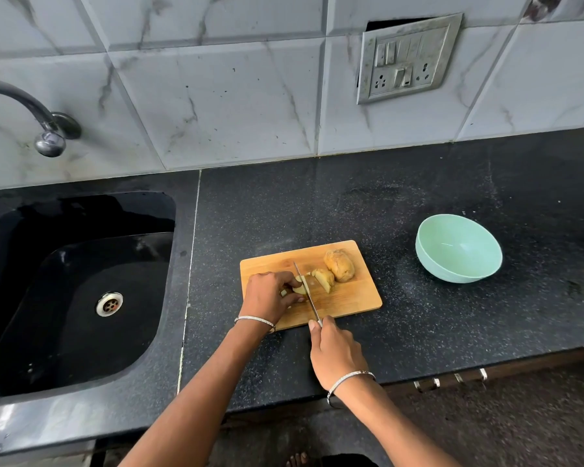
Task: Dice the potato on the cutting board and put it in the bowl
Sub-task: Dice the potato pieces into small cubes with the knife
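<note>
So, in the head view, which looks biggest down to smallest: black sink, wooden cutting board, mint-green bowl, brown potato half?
Largest to smallest:
1. black sink
2. wooden cutting board
3. mint-green bowl
4. brown potato half

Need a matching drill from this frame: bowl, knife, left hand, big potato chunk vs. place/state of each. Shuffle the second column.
1 bowl
2 knife
3 left hand
4 big potato chunk

A far right part of the cutting board, untouched
B on the counter right of the board, empty
C gripped by the right hand, blade at the small potato piece
D holds the small potato piece

Pairs: 1-B, 2-C, 3-D, 4-A
</note>
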Motion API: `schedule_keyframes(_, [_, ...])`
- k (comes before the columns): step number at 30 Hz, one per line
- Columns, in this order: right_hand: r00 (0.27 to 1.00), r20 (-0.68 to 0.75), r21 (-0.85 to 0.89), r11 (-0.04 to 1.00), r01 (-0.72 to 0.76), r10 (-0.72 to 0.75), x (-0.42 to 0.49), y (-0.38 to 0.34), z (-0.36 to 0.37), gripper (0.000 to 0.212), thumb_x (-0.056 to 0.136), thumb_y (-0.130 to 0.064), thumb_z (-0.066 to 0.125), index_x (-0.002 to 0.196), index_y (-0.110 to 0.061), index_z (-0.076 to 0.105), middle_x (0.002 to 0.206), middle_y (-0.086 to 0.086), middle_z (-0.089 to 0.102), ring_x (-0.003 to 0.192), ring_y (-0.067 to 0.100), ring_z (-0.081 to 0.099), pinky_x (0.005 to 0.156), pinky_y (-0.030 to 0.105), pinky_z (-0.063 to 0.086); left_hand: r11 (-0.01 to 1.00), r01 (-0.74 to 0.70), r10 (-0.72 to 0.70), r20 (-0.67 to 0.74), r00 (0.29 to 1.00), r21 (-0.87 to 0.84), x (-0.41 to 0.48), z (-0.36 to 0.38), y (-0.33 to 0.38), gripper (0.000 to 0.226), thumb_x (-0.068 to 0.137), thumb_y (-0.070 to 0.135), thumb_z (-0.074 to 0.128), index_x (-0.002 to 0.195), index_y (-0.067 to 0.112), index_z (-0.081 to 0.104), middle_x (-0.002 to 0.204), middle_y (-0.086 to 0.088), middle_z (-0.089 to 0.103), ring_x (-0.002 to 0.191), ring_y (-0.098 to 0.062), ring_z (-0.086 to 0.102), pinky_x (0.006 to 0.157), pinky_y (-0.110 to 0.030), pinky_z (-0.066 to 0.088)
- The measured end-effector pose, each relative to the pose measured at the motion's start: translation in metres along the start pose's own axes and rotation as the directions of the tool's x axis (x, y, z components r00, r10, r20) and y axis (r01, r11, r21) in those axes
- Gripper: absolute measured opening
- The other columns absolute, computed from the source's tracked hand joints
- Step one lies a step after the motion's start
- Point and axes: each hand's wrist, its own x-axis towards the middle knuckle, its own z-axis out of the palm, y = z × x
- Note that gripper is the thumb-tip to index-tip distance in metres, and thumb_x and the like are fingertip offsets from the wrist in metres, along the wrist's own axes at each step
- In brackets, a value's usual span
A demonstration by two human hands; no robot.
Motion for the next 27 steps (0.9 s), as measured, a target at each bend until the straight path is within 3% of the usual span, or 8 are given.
schedule_keyframes(5, [0.999,-0.032,-0.063,0.998,-0.021,0.019,0.001,-0.006,0.004,0.034,0.106,-0.04,0.026,0.113,-0.015,0.048,0.111,0.012,0.065,0.104,0.037,0.063,0.068,0.036,0.041,1.0,0.012,-0.012,0.006,1.0,0.0,0.002,-0.001,-0.001,0.026,0.075,0.038,0.08,0.094,0.022,0.074,0.091,0.007,0.074,0.084,-0.015,0.066,0.076,-0.029,0.048])
schedule_keyframes(27, [0.999,0.004,-0.07,0.996,-0.053,0.054,0.003,0.006,0.009,0.038,0.105,-0.04,0.029,0.113,-0.013,0.055,0.115,0.013,0.064,0.108,0.036,0.061,0.074,0.036,0.043,1.0,0.003,-0.003,-0.016,1.0,0.01,-0.001,0.003,-0.001,0.022,0.077,0.038,0.078,0.093,0.024,0.073,0.09,0.007,0.073,0.084,-0.017,0.064,0.078,-0.033,0.047])
